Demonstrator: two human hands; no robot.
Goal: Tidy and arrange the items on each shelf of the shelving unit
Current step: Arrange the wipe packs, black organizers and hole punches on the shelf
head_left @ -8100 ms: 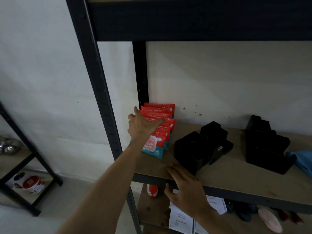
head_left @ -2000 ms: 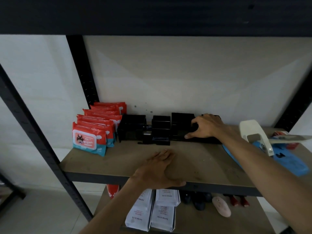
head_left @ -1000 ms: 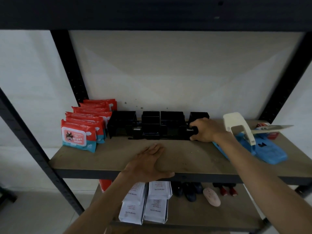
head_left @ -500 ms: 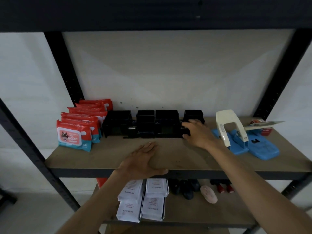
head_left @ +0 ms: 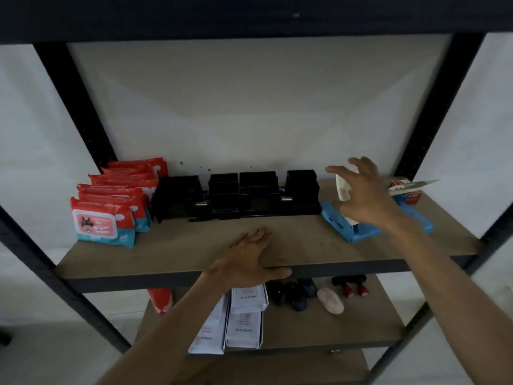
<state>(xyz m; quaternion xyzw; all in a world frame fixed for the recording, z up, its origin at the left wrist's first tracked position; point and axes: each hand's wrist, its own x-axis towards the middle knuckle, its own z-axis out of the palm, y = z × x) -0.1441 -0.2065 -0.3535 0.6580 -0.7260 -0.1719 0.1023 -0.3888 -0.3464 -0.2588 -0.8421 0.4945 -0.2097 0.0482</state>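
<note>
Reaching for the punch (head_left: 356, 234)
Fingers spread, the right hand (head_left: 363, 198) hovers above it at the shelf's (head_left: 180, 245) right end. Grip the handle (head_left: 344, 187) squarely, then set it square beside the trays (head_left: 249, 190). The left hand (head_left: 247, 259) lies flat.

Your left grip (head_left: 247, 262) lies flat and palm down, fingers straight and close together, thumb stuck out to the right, with your left forearm (head_left: 172, 329) running up to it from the lower left. Your right grip (head_left: 363, 200) is raised higher and further out, back towards you, fingers spread and loosely curved around nothing. Your right forearm (head_left: 449, 287) reaches in from the lower right.
</note>
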